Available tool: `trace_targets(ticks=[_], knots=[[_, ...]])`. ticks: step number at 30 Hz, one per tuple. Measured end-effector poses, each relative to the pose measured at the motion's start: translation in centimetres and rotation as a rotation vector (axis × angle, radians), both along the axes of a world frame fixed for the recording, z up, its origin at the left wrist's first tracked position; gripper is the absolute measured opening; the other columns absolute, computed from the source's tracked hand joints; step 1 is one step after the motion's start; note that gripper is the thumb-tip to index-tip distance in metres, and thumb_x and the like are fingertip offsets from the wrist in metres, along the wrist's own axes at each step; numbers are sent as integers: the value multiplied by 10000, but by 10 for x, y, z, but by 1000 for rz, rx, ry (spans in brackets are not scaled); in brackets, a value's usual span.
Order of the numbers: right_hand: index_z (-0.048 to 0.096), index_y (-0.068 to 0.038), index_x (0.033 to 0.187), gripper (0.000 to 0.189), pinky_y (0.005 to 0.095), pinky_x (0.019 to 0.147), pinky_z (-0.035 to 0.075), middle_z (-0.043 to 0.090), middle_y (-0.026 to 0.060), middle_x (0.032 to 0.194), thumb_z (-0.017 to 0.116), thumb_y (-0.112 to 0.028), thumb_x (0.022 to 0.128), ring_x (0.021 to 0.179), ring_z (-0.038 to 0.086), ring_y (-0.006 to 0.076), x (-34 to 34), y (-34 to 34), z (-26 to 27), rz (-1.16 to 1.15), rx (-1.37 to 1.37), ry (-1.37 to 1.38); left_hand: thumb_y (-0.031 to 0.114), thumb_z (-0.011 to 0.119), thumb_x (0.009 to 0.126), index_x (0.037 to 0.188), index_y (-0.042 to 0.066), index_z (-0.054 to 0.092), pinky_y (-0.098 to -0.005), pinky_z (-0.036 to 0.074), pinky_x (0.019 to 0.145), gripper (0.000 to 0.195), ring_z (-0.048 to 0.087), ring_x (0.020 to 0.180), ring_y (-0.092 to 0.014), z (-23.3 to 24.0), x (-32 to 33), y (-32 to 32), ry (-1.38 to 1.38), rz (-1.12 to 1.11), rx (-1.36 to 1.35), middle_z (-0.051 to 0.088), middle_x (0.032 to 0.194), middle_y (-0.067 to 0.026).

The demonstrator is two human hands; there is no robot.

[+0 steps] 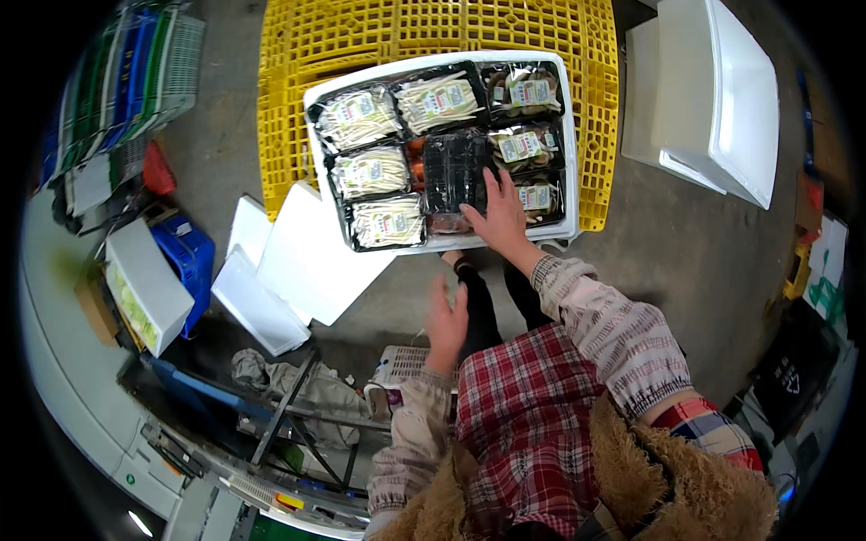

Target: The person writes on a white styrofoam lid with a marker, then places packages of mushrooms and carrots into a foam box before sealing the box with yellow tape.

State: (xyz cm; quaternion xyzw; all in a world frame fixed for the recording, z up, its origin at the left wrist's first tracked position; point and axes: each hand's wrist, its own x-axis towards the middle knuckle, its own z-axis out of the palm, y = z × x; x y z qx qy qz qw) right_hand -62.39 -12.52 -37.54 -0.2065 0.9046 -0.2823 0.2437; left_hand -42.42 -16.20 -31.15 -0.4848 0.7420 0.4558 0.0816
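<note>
A white foam box (572, 155) full of packed trays stands in front of me. Trays of thin white mushrooms (371, 170) line its left side and top middle, under clear film with labels. Down the right column are trays of brown sliced mushrooms (521, 145). Near the middle lies a black film-wrapped tray (454, 169), with something orange-red (417, 162) partly hidden beside it. My right hand (502, 213) reaches over the box, fingers spread at the black tray's right edge; whether it presses is unclear. Below the box hovers my left hand (446, 324), blurred, holding nothing.
Under the box is a yellow plastic pallet (433, 30). White foam lids (318, 264) lie on the floor at left. Foam boxes (676, 101) stand to the right. Stacked crates (128, 81), a blue bin (183, 250) and a metal frame (287, 406) are at left.
</note>
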Motion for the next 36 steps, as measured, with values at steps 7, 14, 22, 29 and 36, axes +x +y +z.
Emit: trace_targets(ticks=[7, 14, 22, 29, 36], knots=[[198, -146, 1503, 843, 531, 1072, 275, 150, 303, 1490, 639, -421, 839, 1318, 292, 477, -15, -53, -54, 158, -81, 182, 189, 692, 792, 1427, 17, 344, -475, 311, 1063, 744, 347, 1323, -412, -70, -125, -90, 104, -468, -565, 338, 1451, -239], [148, -184, 1514, 840, 463, 1003, 425, 95, 305, 1501, 620, -414, 859, 1328, 288, 497, -24, -32, -78, 214, -110, 112, 247, 675, 784, 1475, 92, 291, -506, 276, 1067, 806, 350, 1319, -407, -120, -119, -70, 146, -448, -488, 275, 1476, -274], [251, -203, 1496, 724, 499, 1018, 370, 154, 293, 1497, 600, -298, 869, 1277, 357, 490, -25, -26, -54, 169, -120, 24, 286, 591, 842, 1420, 33, 360, -555, 197, 1089, 672, 258, 1380, -405, -96, -142, -90, 185, -568, -637, 255, 1503, -242], [341, -81, 1436, 681, 484, 1057, 338, 255, 306, 1461, 637, -221, 839, 1288, 353, 486, -27, -22, -28, 237, -134, 82, 358, 567, 844, 1450, 60, 328, -581, 157, 1122, 717, 189, 1425, -378, -107, -149, -94, 62, -579, -590, 205, 1541, -198], [424, -54, 1388, 521, 404, 897, 482, 603, 236, 1183, 561, -278, 938, 1061, 608, 376, 17, 97, 26, 744, 141, -664, 396, 665, 782, 1242, 37, 558, -538, 314, 1030, 594, 443, 1254, -350, 0, -20, -38, 80, -204, -489, 497, 1329, -188]])
